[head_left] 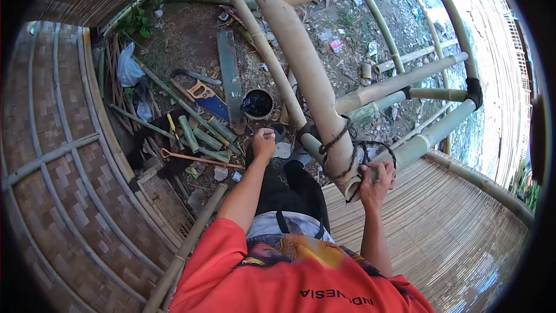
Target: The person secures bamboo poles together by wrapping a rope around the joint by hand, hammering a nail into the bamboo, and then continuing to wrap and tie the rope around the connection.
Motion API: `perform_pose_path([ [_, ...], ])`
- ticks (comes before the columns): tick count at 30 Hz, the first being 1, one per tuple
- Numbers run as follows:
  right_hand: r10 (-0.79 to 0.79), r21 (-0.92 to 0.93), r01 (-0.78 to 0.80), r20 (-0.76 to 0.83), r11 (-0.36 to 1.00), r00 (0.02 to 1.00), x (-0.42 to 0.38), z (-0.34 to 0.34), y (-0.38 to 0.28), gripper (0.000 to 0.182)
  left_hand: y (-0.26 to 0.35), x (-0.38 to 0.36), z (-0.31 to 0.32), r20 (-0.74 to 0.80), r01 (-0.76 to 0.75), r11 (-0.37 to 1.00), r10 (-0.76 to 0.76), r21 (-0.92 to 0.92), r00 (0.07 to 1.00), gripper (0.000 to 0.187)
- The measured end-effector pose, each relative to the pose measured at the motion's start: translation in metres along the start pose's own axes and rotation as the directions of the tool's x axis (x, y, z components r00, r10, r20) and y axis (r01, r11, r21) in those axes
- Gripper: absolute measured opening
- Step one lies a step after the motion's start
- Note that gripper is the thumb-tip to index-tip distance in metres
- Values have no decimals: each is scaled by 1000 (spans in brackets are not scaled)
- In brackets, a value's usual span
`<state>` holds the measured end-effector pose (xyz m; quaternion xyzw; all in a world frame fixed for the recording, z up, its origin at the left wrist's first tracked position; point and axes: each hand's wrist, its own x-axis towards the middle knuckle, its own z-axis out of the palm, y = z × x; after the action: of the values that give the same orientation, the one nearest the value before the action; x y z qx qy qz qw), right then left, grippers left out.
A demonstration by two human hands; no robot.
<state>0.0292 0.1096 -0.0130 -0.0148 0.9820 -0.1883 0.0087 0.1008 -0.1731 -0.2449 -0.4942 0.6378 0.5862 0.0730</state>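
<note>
A thick bamboo pole point(301, 58) slants down to an open cut end near my right side. Black rope point(337, 149) is wound loosely around its lower part, where other bamboo poles meet it, and stands out in loops on the right. My right hand point(377, 182) is closed on the rope beside the pole's cut end, its fingers curled. My left hand point(264, 143) is closed in a fist in front of my legs, apart from the pole; whatever it may hold is hidden. A dark bucket point(256, 104) stands on the ground just beyond it.
On the ground lie a handsaw point(209, 99), a machete point(197, 76), a flat board point(230, 75), cut bamboo pieces point(200, 138) and an orange-handled tool point(200, 159). A woven panel point(63, 139) is at left, a slatted bamboo surface point(440, 214) at right. Bamboo rails point(405, 84) extend ahead.
</note>
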Motion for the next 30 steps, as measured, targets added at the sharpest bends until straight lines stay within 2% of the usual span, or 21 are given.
perform_pose_path([
  [1, 13, -33, -12, 26, 999, 1000, 1, 0, -1, 18, -13, 19, 8, -13, 36, 999, -36, -28, 999, 16],
  [3, -27, -23, 28, 58, 999, 998, 3, 1, 4, 17, -45, 61, 28, -29, -7, 1000, 7, 9, 1000, 12],
  [5, -14, 24, 12, 79, 1000, 997, 3, 3, 2, 17, -59, 95, 44, 26, 30, 1000, -30, -2, 999, 13],
  [7, -2, 45, -1, 64, 999, 998, 0, 8, 3, 19, -64, 127, 61, 50, -46, 999, 46, -7, 998, 13],
  [8, 33, 101, -40, 68, 994, 997, 0, 11, 1, 21, -68, 142, 73, 74, -29, 999, 30, -16, 997, 13],
  [9, -14, 104, 4, 94, 995, 995, 1, 12, 11, 21, -74, 158, 86, 104, -59, 998, 59, -3, 993, 15],
  [11, 5, 146, -28, 153, 989, 988, -3, 10, 19, 11, -98, 185, 119, 159, -78, 997, 77, -4, 984, 16],
  [13, 100, 218, -130, 146, 967, 984, -13, 4, 31, 14, -112, 206, 159, 281, -248, 969, 239, -3, 930, 19],
  [14, 119, 247, -152, 144, 957, 982, -20, -3, 46, 22, -112, 215, 176, 396, -217, 976, 187, 31, 899, 36],
  [15, 113, 226, -139, 126, 964, 986, -28, -9, 57, 35, -113, 217, 200, 409, -217, 976, 195, 9, 892, 36],
  [16, 106, 204, -127, 109, 971, 988, -36, -16, 69, 49, -110, 218, 226, 357, -11, 997, -16, 74, 934, 57],
  [17, 100, 182, -115, 91, 977, 991, -45, -24, 81, 62, -107, 220, 248, 292, 198, 972, -228, 130, 929, 79],
  [18, 114, 177, -130, 96, 976, 989, -47, -30, 84, 60, -106, 220, 263, 360, 346, 932, -362, 111, 860, 121],
  [19, 117, 165, -134, 106, 977, 987, -49, -31, 82, 58, -108, 226, 286, 395, 452, 887, -451, 96, 800, 139],
  [21, 148, 145, -169, 146, 975, 978, -51, -35, 75, 54, -102, 220, 325, 364, 353, 882, -454, 312, 813, 157],
  [22, 155, 138, -178, 168, 974, 974, -48, -33, 68, 52, -102, 222, 344, 364, 335, 843, -496, 422, 789, 166],
  [25, 159, 113, -186, 213, 976, 964, -38, -31, 60, 46, -124, 208, 374, 232, 234, 751, -458, 618, 858, 165],
  [27, 147, 110, -177, 238, 978, 960, -32, -29, 57, 42, -160, 205, 386, 377, 68, 782, -373, 620, 848, 157],
  [28, 148, 108, -179, 251, 978, 957, -31, -29, 55, 40, -174, 194, 394, 304, 56, 821, -273, 568, 913, 119],
  [29, 147, 108, -179, 256, 978, 955, -28, -26, 55, 38, -191, 190, 396, 304, 59, 809, -286, 585, 909, 119],
  [30, 135, 112, -169, 258, 979, 957, -27, -24, 55, 36, -199, 193, 399, 375, -81, 891, -104, 448, 921, 97],
])
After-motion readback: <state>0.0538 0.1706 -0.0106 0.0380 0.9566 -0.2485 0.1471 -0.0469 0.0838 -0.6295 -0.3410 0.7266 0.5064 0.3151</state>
